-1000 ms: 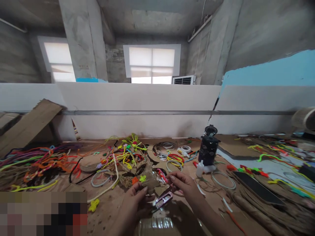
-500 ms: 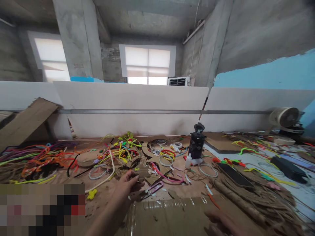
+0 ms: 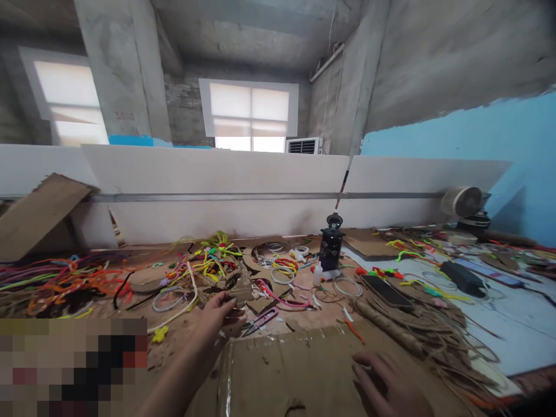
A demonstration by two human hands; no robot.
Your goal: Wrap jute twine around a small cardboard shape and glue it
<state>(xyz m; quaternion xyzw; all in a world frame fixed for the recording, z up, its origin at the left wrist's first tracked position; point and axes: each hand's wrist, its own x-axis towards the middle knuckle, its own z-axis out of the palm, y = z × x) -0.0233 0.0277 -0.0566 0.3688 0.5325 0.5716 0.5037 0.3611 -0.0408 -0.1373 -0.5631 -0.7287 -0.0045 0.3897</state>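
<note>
My left hand (image 3: 217, 317) hovers over the left edge of a taped cardboard sheet (image 3: 278, 370), its fingers loosely bent and apart, with nothing visible in them. Just right of its fingertips lie thread snips with a pink-purple handle (image 3: 266, 316), blades pointing toward the hand. Over the right part of the cardboard is my right hand (image 3: 388, 379), fingers curved and slightly spread, holding nothing that I can see. An orange pipe cleaner piece (image 3: 355, 332) lies beyond it. A small yellow fuzzy flower (image 3: 160, 334) rests left of my left forearm.
Colourful pipe cleaners (image 3: 91, 278) pile up on the left. A black lidded container (image 3: 330, 249) and a small white bottle (image 3: 318, 273) stand mid-table. To the right are a phone (image 3: 387, 291), brown paper-like strands (image 3: 434, 336), a black box (image 3: 463, 279) and a fan (image 3: 463, 201).
My right hand has come further into view, up over the cardboard. My left hand stays beside the snips, slightly shifted. The whole view has turned a little to the right.
</note>
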